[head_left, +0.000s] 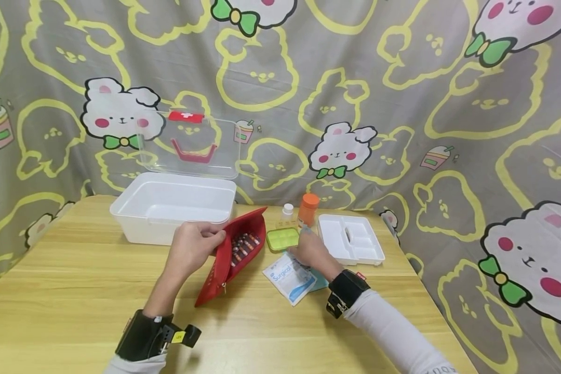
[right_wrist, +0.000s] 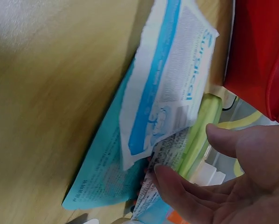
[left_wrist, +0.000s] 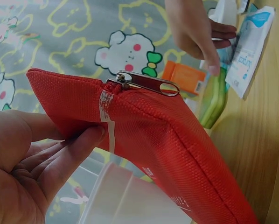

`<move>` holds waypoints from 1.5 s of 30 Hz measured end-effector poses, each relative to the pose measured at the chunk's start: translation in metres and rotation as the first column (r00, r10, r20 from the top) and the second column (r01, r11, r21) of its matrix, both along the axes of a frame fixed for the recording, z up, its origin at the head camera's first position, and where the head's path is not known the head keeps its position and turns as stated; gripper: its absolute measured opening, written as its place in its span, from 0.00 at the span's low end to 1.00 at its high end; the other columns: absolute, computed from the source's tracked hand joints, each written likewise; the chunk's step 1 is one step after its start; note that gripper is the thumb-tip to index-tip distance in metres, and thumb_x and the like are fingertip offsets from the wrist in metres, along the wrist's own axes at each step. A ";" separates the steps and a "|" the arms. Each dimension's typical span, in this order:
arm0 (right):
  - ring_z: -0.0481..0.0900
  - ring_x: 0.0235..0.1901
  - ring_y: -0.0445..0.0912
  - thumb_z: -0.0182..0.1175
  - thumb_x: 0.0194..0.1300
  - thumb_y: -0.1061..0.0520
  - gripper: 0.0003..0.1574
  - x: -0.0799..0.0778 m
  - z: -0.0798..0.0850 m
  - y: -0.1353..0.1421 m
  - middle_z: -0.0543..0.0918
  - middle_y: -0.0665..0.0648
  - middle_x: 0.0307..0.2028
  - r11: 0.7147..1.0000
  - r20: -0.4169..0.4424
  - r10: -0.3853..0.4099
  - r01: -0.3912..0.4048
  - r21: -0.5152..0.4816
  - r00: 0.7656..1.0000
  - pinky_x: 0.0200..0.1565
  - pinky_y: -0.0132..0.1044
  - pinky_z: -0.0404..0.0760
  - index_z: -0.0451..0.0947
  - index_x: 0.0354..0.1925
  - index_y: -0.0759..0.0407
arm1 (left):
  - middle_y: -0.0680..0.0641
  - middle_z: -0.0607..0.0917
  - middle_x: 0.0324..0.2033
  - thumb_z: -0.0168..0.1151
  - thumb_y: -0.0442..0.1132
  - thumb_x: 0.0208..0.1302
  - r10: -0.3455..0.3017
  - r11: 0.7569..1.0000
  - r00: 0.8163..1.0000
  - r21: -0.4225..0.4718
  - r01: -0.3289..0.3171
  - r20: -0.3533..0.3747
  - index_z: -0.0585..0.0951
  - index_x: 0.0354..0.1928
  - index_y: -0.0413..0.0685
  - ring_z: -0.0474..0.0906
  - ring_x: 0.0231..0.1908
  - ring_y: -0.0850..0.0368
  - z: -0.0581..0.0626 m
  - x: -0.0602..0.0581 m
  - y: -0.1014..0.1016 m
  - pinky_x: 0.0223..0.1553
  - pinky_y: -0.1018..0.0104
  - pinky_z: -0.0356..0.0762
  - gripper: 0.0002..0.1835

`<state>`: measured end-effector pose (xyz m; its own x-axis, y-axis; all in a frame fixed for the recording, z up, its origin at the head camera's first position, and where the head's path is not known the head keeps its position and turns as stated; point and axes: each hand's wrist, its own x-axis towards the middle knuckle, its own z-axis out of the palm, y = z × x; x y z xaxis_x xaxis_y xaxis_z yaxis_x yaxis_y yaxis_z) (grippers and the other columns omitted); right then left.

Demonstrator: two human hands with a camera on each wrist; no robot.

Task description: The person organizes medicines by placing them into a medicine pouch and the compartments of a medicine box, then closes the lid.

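Observation:
My left hand (head_left: 191, 249) pinches the edge of a red zip pouch (head_left: 248, 228), thumb on the near side. The pouch gapes, showing a row of small striped items (head_left: 244, 248) inside; its metal zip pull (left_wrist: 149, 83) hangs at the top in the left wrist view. My right hand (head_left: 314, 252) reaches over several flat packets, thumb apart from the fingers. Its fingertips are right at a packet with dense print (right_wrist: 170, 151). Beside that lie a white "Surgical" packet (right_wrist: 177, 79) and a teal packet (right_wrist: 107, 163). A green pill case (head_left: 282, 240) sits just beyond.
A white bin (head_left: 140, 228) with its clear lid (head_left: 191, 169) raised stands at the back left. An orange bottle (head_left: 307, 210) and a small white-capped bottle (head_left: 287, 210) stand behind the pill case. A white divided tray (head_left: 334, 244) lies at the right. A patterned curtain (head_left: 271, 67) hangs behind the table.

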<state>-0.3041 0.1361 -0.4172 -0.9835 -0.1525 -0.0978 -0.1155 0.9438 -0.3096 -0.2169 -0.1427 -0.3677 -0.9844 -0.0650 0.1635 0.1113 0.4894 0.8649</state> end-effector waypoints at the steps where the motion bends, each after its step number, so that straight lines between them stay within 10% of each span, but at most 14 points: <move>1: 0.73 0.19 0.43 0.68 0.67 0.46 0.22 0.000 -0.001 0.000 0.72 0.54 0.23 1.000 -0.001 -0.001 0.001 -0.002 1.000 0.20 0.32 0.67 0.79 0.36 0.65 | 0.38 0.91 0.35 0.64 0.39 0.68 0.000 1.000 1.000 -0.001 0.000 -0.001 0.87 0.47 0.35 0.89 0.27 0.54 0.000 0.000 0.000 0.34 0.56 0.89 0.14; 7: 0.71 0.20 0.44 0.70 0.64 0.42 0.28 0.003 0.000 0.001 0.69 0.52 0.21 0.999 -0.025 0.020 -0.019 0.041 0.999 0.23 0.33 0.66 0.80 0.40 0.67 | 0.38 0.91 0.35 0.64 0.39 0.68 0.003 1.000 1.000 -0.008 -0.003 -0.004 0.87 0.47 0.35 0.89 0.27 0.54 0.000 0.000 0.000 0.32 0.59 0.89 0.14; 27: 0.67 0.10 0.40 0.64 0.69 0.49 0.33 -0.001 -0.001 -0.001 0.61 0.47 0.09 0.995 0.085 -0.012 0.003 0.102 0.996 0.14 0.29 0.63 0.64 0.10 0.52 | 0.37 0.91 0.37 0.64 0.39 0.68 0.003 1.000 1.000 -0.006 -0.003 0.004 0.87 0.49 0.35 0.89 0.28 0.54 0.000 0.000 0.000 0.34 0.57 0.89 0.14; 35: 0.86 0.19 0.50 0.61 0.70 0.54 0.24 0.000 0.013 -0.006 0.79 0.57 0.18 0.984 0.218 -0.084 0.045 0.175 0.972 0.13 0.32 0.76 0.71 0.17 0.57 | 0.37 0.91 0.37 0.64 0.39 0.69 0.001 1.000 1.000 -0.008 -0.001 0.006 0.87 0.48 0.35 0.89 0.28 0.54 0.000 0.000 -0.001 0.33 0.60 0.89 0.14; 45: 0.85 0.19 0.50 0.59 0.67 0.65 0.09 0.010 0.028 -0.009 0.81 0.61 0.24 0.978 0.269 -0.071 0.013 0.210 0.961 0.15 0.34 0.78 0.77 0.27 0.63 | 0.37 0.91 0.37 0.64 0.39 0.69 -0.001 1.000 1.000 -0.009 0.001 0.010 0.87 0.48 0.35 0.89 0.28 0.54 0.000 0.000 -0.001 0.34 0.59 0.89 0.14</move>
<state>-0.2945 0.1267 -0.3888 -0.9196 -0.0602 -0.3882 -0.0125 0.9922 -0.1242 -0.2169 -0.1437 -0.3675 -0.9860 -0.0626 0.1544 0.1034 0.4969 0.8616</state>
